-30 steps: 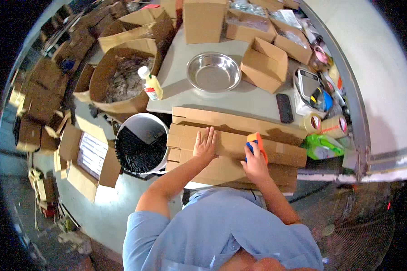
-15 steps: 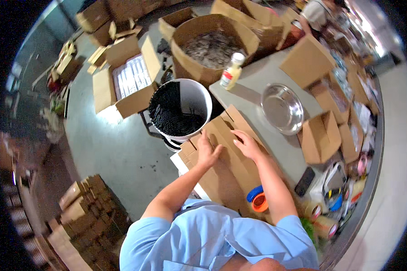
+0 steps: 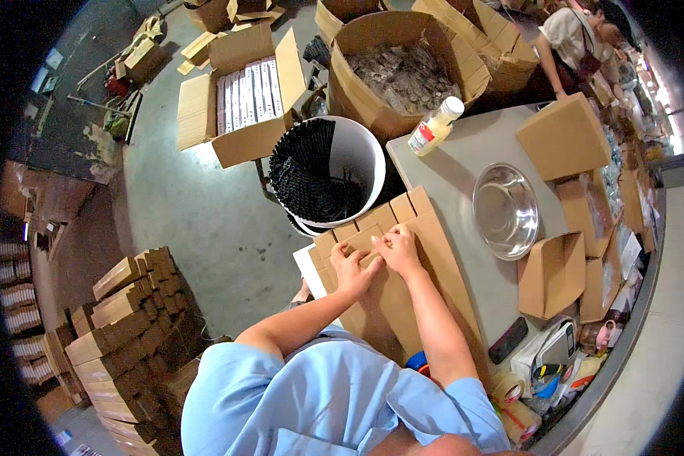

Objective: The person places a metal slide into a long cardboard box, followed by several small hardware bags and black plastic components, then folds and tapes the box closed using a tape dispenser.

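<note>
A flat brown cardboard carton (image 3: 433, 266) with slotted flaps along its far edge lies in front of me. My left hand (image 3: 353, 272) bends its fingers over the flap part, thumb pointing right. Close beside it, my right hand (image 3: 397, 249) has its fingers curled on the same cardboard, near a slot. Both hands seem to grip a folded portion of it; the fingertips are partly hidden. Just past the carton's far left corner stands a white bucket (image 3: 372, 163) holding many black, ridged strips (image 3: 311, 171).
On the grey table (image 3: 463, 182) stand a bottle (image 3: 435, 128) and a steel bowl (image 3: 505, 211). Small open boxes (image 3: 552, 275), a black phone (image 3: 508, 340) and tape rolls (image 3: 508, 387) lie right. Stacked cartons (image 3: 129, 334) are lower left; a person (image 3: 577, 45) works far right.
My hands have drawn closer together, and their fingers have curled onto the cardboard. The view has shifted, so surrounding things sit differently; a blue and orange ring is now mostly hidden by my arm.
</note>
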`<state>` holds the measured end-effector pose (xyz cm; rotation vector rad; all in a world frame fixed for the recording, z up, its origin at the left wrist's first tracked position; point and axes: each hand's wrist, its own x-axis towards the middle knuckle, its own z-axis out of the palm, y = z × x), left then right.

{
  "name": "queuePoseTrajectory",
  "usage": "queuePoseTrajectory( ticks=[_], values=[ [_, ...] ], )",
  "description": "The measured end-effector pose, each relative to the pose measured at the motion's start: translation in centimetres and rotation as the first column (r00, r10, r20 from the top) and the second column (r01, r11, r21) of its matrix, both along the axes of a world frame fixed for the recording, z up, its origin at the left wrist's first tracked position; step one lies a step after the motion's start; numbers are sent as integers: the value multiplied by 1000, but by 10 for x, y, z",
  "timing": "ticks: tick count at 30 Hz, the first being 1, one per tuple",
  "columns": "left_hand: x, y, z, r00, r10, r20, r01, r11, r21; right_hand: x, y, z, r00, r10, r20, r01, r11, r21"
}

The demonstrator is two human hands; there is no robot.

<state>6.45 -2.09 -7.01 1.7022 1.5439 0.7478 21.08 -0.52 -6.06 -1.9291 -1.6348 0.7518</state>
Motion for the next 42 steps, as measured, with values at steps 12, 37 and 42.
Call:
queuePoseTrajectory(
  ticks=[12,37,42],
  values=[
    [-10,47,22,893,-433,-121,428,901,-67,-1,21,16,872,-466,-150,378,836,-399],
    [-7,54,19,940,-177,292,261,923,-282,-63,-158,138,823,-563,68,567,823,-46],
    [-12,64,10,880,-322,350,444,819,-363,-41,-97,100,975,-215,-56,219,972,82]
  ],
)
